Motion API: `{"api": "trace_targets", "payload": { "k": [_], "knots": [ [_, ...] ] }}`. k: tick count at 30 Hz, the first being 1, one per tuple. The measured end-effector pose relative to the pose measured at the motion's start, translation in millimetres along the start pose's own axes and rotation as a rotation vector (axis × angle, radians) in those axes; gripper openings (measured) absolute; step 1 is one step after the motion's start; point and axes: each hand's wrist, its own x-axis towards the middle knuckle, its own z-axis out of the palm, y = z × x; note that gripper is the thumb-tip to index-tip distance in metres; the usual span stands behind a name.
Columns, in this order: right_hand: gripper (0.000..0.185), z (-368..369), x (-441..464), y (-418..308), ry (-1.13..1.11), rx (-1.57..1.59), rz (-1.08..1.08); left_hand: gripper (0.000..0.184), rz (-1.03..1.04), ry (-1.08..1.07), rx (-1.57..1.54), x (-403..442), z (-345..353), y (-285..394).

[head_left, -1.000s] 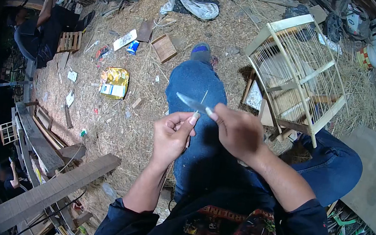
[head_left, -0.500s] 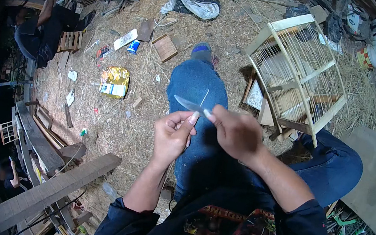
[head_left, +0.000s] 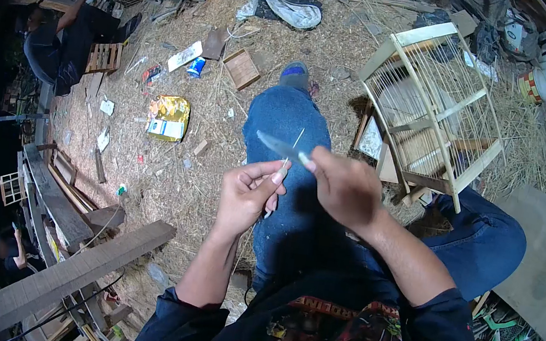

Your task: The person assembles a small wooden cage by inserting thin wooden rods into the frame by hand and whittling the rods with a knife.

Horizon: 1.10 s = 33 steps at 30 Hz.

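My left hand (head_left: 251,194) is closed in a pinch around a thin pale stick (head_left: 298,139), whose upper end sticks up above my fingertips and whose lower end shows below them. In my right hand (head_left: 347,191) is a knife (head_left: 277,145), its fingers wrapped round the handle, which they hide. The blade points left and crosses the stick just above my left fingertips. Both hands are over my jeans-covered leg (head_left: 289,114). A wooden birdcage (head_left: 433,109) with thin bars stands tilted to the right of my hands.
A small wooden tray (head_left: 241,70), a yellow packet (head_left: 169,117) and a blue can (head_left: 195,67) lie on the straw-strewn ground. At lower left a wooden beam (head_left: 80,269) juts in. One person (head_left: 61,49) sits at upper left, another (head_left: 17,254) at lower left.
The knife has shifted slightly up and right along the stick, and its blade is tilted a little more. My left hand has moved slightly, holding the stick. The upper-left person's arm has risen.
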Motion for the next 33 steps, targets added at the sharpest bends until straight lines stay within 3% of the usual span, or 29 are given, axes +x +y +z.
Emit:
{"api": "trace_targets", "payload": {
  "k": [9,20,25,33],
  "knots": [
    [0.014,3.8,-7.3,-3.0,0.035,-0.056,-0.058,0.024,0.027,0.021,-0.006,1.1,4.0,-2.9],
    [0.01,-5.0,1.2,6.5,-0.058,0.067,0.102,0.03,0.022,0.004,-0.067,-7.5,-3.0,0.9],
    [0.011,-5.9,0.3,9.3,-0.062,0.049,0.099,0.022,-0.099,-0.005,-0.064,-16.5,-14.4,-0.2],
    [0.016,-4.7,-5.6,4.4,-0.03,-0.013,0.004,0.018,-0.022,0.098,-0.033,-15.0,3.0,-7.0]
  ]
}}
